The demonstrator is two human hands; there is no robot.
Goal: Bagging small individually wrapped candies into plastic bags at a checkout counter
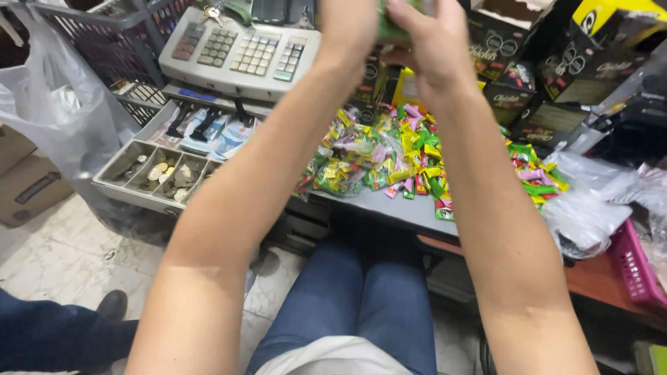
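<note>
Both arms were up at the top edge of frame, hands meeting over the surface point(389, 205). Left hand point(347, 24) was closed, fingers curled round the near end of a green packet point(389, 28). Right hand point(434, 45) pinched the same green packet from the other side, thumb & fingers pressed onto it. The packet sat between the two hands, touching both, mostly hidden by them and cut off by the frame top, so couldn't tell what kind of packet exactly.

Straight below the hands, well apart from them, lay a heap of small candy packets point(389, 156), yellow, green, pink, spread across the grey surface. A second smaller bunch of sweets point(531, 177) lay to the right, beside a clear plastic bag point(590, 208). Left of the heap stood a cash register point(240, 52) w/ its cash drawer point(163, 163) pulled open, coins in the front cups, notes behind. Dark cartons point(549, 66) were stacked at the back right. A pink basket point(636, 267) sat at the far right edge. White plastic bag point(55, 114) hung at left. Person's blue-jeaned legs point(347, 305) showed below; another person's dark shoe point(111, 305) on the tiled floor, bottom left.
</note>
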